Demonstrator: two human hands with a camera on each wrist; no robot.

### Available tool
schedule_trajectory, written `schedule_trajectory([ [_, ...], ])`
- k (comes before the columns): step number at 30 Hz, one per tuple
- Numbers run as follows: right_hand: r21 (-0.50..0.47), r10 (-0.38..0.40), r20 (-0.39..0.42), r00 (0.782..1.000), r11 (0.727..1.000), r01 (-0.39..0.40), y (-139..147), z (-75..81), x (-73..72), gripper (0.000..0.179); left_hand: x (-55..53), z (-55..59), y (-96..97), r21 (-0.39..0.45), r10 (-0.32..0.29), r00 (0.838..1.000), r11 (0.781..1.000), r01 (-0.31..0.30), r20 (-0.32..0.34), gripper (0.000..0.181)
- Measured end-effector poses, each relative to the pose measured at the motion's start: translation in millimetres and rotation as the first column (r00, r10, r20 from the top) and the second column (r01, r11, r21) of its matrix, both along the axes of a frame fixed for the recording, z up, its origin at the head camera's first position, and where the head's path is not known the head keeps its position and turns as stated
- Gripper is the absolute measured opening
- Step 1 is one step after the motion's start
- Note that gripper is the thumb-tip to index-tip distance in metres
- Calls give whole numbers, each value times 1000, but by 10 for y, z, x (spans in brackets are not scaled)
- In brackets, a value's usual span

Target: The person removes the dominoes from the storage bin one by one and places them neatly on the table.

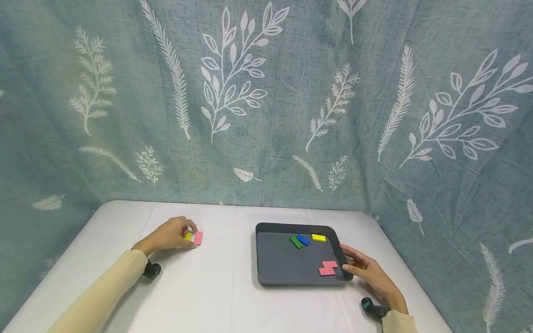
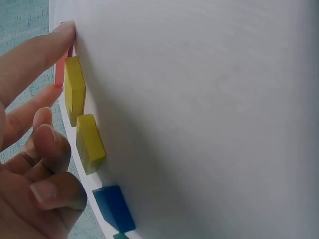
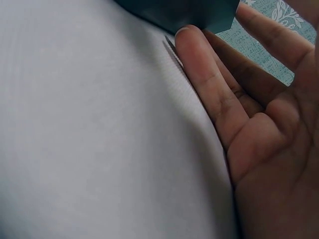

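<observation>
My left hand (image 1: 172,233) is at the left of the table, pinching a pink block (image 1: 198,238) between thumb and forefinger. In the left wrist view the block (image 2: 60,69) shows between the two fingertips, and the other fingers are curled. Close by lie two yellow blocks (image 2: 75,89), a blue block (image 2: 114,208) and a green block (image 2: 120,236), mostly out of frame. My right hand (image 1: 368,270) holds the right side of a dark grey tray (image 1: 275,259), thumb over the rim; its fingers (image 3: 199,59) meet the tray wall (image 3: 189,15) from outside.
Inside the tray are a green block (image 1: 296,242), a blue block (image 1: 303,240), a yellow block (image 1: 319,237) and two pink blocks (image 1: 326,271) near the right front. The white-covered table (image 1: 200,296) ends at a leaf-patterned curtain (image 1: 270,175).
</observation>
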State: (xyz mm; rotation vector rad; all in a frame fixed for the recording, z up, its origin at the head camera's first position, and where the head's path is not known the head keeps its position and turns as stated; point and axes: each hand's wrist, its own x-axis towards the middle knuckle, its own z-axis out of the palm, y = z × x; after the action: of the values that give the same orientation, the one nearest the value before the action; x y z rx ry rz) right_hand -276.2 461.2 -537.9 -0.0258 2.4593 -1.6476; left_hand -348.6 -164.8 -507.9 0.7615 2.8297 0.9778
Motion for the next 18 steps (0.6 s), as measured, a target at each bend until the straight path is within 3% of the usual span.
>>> schedule_trajectory([
  [12,17,19,-12,1000,1000,-19,-6,30,26,72,2,8,6,-12,-32,999,999,32,16,38],
  [18,28,12,-3,1000,1000,-12,4,28,22,72,-20,45,29,-13,-20,999,1000,21,37,51],
])
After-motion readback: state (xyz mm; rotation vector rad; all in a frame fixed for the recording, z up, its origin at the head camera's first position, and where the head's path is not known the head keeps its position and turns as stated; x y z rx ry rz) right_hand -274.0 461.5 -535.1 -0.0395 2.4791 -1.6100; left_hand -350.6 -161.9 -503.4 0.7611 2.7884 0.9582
